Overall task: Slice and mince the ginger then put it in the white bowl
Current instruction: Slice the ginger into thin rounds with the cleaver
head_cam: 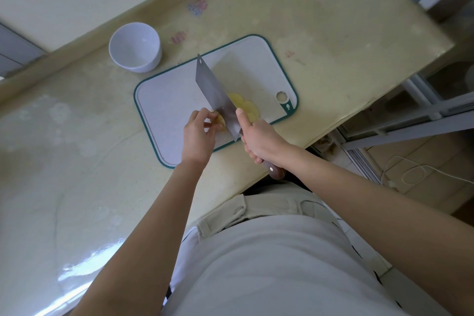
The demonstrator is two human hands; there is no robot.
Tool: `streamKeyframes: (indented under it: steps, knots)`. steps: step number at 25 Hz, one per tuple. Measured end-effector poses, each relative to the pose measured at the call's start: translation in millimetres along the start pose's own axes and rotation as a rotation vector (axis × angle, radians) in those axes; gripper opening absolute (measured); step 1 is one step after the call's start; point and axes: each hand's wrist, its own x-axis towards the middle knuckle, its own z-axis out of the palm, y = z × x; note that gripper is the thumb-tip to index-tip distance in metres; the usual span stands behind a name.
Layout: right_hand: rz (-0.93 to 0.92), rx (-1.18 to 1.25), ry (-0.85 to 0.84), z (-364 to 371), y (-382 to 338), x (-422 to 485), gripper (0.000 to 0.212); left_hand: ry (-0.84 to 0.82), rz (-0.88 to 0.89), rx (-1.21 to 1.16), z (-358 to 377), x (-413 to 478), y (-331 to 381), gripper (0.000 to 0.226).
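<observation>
Nearest the body, the right hand (259,140) is wrapped round the brown wooden handle (275,170) of a broad steel cleaver (213,92), thumb laid up along the side of the blade. Just to its left, the left hand (198,136) pinches the remaining knob of pale yellow ginger (220,120) between curled fingertips, right against the flat of the blade. The ginger sits near the front of the white plastic cutting board with a teal rim (166,110), on the cream-yellow table (77,123). On the far side of the blade lie thin yellow ginger slices (247,108), fanned and overlapping.

This looks like the slicing stage, with little of the knob left. To do it well, the fingertips should tuck back so the knuckles guide the blade, and each cut should come straight down, thin and even, since the shrinking piece gives less to hold. Mincing follows once the slices are stacked.

Farther off, beyond the board's far left corner, stands the round white bowl (134,46), upright and apart from the board; nothing shows inside it.
</observation>
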Motion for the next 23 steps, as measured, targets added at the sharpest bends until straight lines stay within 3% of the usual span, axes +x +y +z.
streamKeyframes:
  steps: [10, 23]
  knots:
    - [0.061, -0.012, 0.004, -1.3, 13.3, -9.0, 0.064, 0.008, -0.051, -0.017, -1.3, 0.4, 0.1, 0.009]
    - [-0.027, -0.031, 0.033, 13.9, 7.4, 9.6, 0.065, 0.027, -0.064, 0.006, -2.9, -0.4, -2.5, 0.008]
